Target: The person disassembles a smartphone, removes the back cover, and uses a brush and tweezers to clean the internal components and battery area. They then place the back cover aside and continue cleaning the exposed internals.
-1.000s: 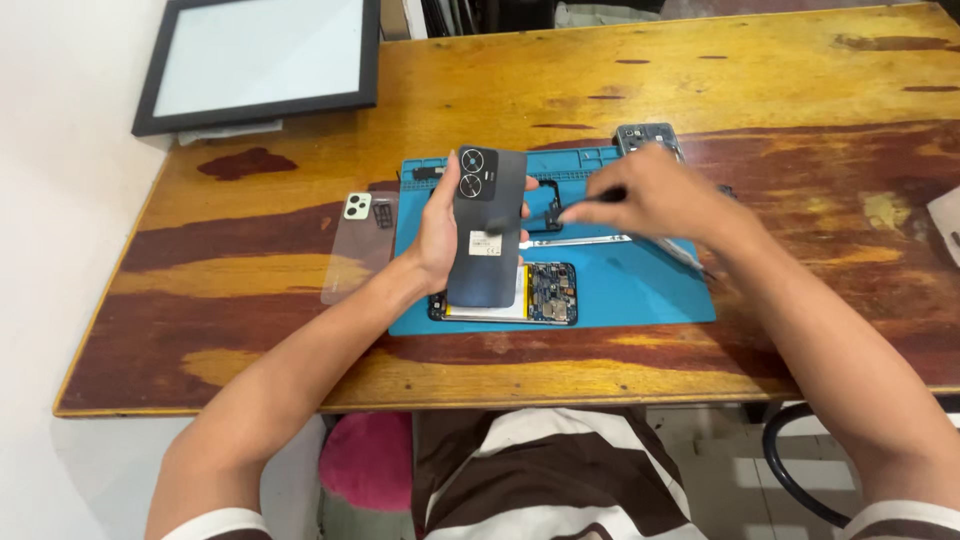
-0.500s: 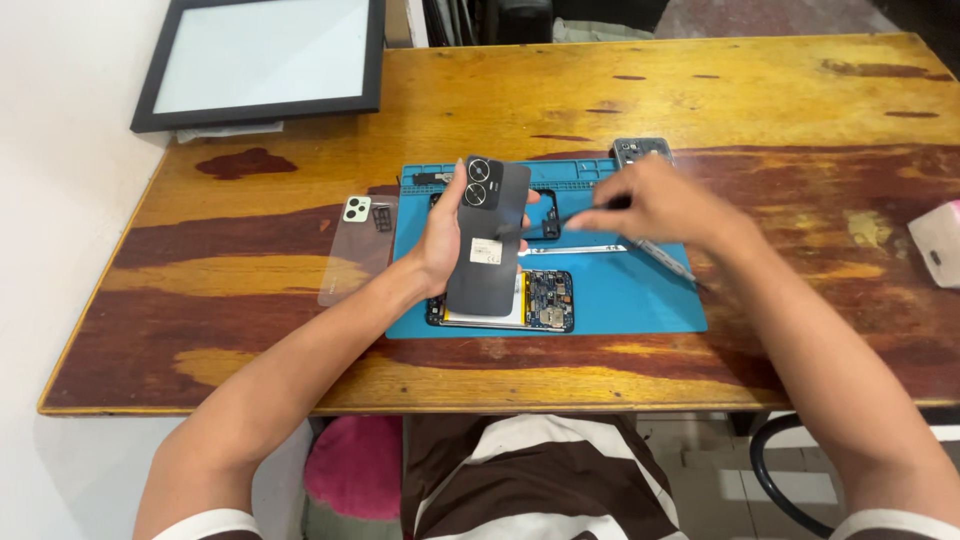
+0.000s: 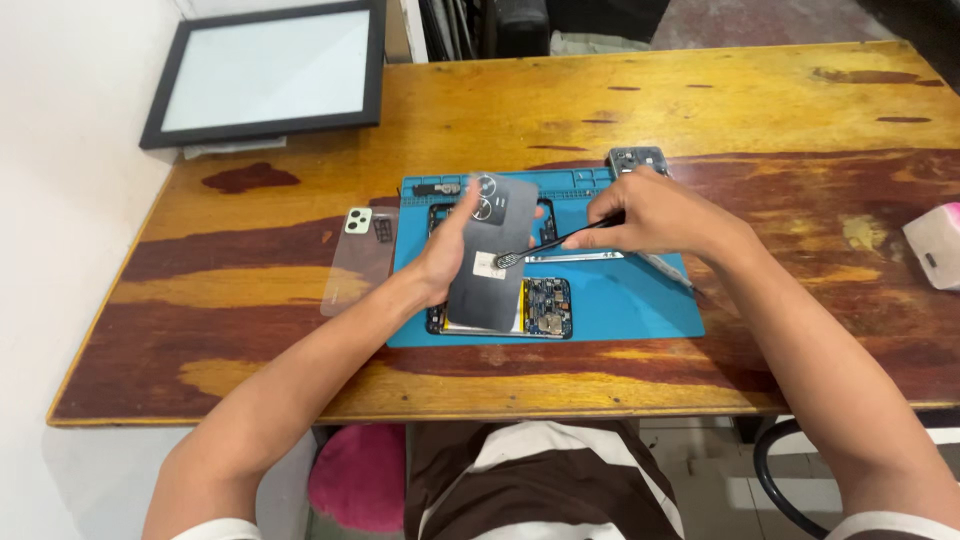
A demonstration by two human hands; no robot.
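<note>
left hand (image 3: 440, 262) gripping back cover (image 3: 492, 250), right hand (image 3: 650, 215) tweezers (image 3: 545, 245)

Both forearms reach fwd over the worktop (image 3: 700, 90). L hand (image 3: 440, 262) thumb up, fingers wrapped in a firm grip on something flat. R hand (image 3: 655, 215) palm down, pinch grip closed, well right of L hand.

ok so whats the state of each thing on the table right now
left hand: holding the grey back cover tilted up off the mat
grey back cover: detached, lifted
right hand: gripping black tweezers
black tweezers: tip at the small part on the cover
opened phone: back off, board exposed, flat on the blue mat
clear case: empty, lying flat on the wooden table
framed panel: lying flat
</note>
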